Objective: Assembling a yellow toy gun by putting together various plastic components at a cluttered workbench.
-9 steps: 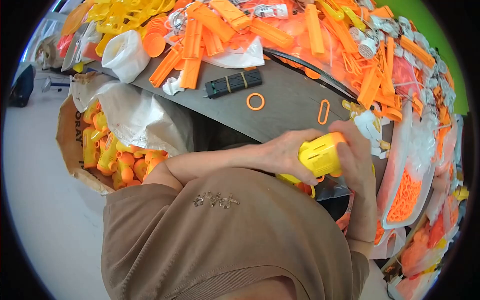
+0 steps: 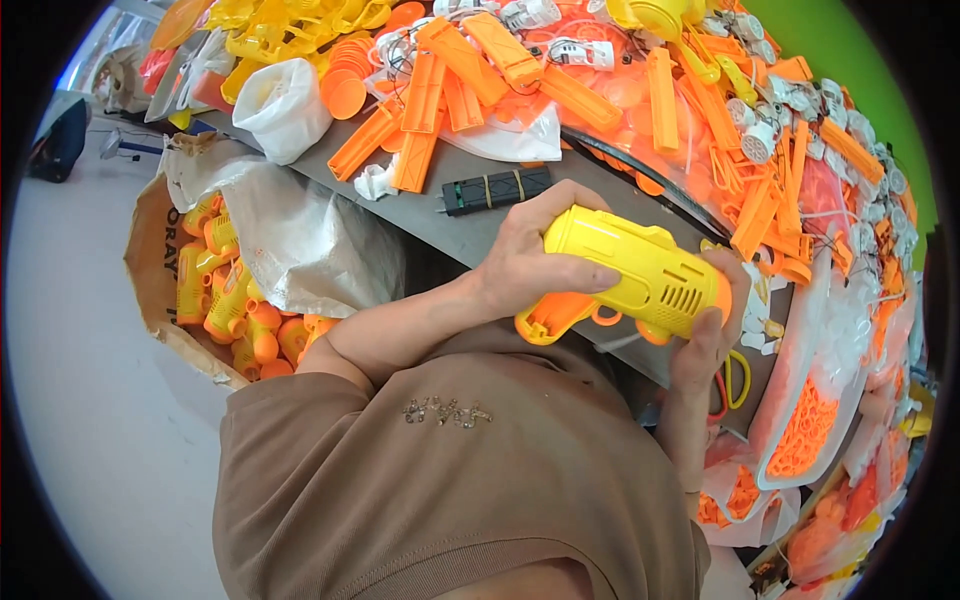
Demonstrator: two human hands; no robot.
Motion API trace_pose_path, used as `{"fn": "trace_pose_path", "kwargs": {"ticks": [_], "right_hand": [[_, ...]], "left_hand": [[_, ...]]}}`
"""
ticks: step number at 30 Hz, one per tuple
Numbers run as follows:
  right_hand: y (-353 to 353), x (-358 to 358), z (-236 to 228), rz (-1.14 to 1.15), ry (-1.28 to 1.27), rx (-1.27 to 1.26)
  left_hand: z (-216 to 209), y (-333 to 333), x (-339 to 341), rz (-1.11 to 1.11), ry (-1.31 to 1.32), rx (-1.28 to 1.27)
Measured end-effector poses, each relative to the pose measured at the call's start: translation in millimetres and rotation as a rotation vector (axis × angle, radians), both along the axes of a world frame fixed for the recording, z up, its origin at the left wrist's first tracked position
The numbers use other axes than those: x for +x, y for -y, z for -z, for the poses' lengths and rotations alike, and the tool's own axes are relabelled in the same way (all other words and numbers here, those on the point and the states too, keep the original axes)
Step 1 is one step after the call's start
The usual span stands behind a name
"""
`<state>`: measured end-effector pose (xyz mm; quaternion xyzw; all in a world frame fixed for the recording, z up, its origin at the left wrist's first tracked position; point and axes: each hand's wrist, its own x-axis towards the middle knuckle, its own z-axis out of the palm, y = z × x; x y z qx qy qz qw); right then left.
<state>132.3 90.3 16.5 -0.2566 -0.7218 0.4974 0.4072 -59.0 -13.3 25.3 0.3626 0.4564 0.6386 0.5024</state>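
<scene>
Item under inspection: a yellow and orange toy-gun body (image 2: 655, 255), right of centre, raised in front of the worker's chest. The left hand (image 2: 520, 262) is closed around the rear end, thumb laid across the near face; the right hand (image 2: 697, 345) grips the orange-tipped front end (some fingers are hidden behind it). Holding both ends presumably keeps the body steady, its slotted side turned upward and its handle hanging lower left.

A banded black block (image 2: 497, 190) lies alone on the grey tabletop (image 2: 415, 222), upper centre. Loose orange troughs (image 2: 662, 100) are heaped along the top, likely for easy reach. A paper sack (image 2: 150, 285) at left contains similar-coloured pieces, apparently as bulk storage; a translucent tub (image 2: 768, 470) at right keeps small orange parts together.
</scene>
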Motion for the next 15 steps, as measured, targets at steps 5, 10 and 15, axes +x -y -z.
{"fn": "trace_pose_path", "kwargs": {"ticks": [5,10,15], "right_hand": [[4,-10,23,0.029,-0.098,-0.129],[0,1,24,-0.014,-0.163,-0.364],[2,-3,30,-0.036,-0.111,-0.335]], "left_hand": [[-20,6,-38,0.114,-0.767,0.016],[-17,25,-174,-0.713,-0.794,-0.280],[24,24,-227,-0.592,-1.511,-0.511]]}}
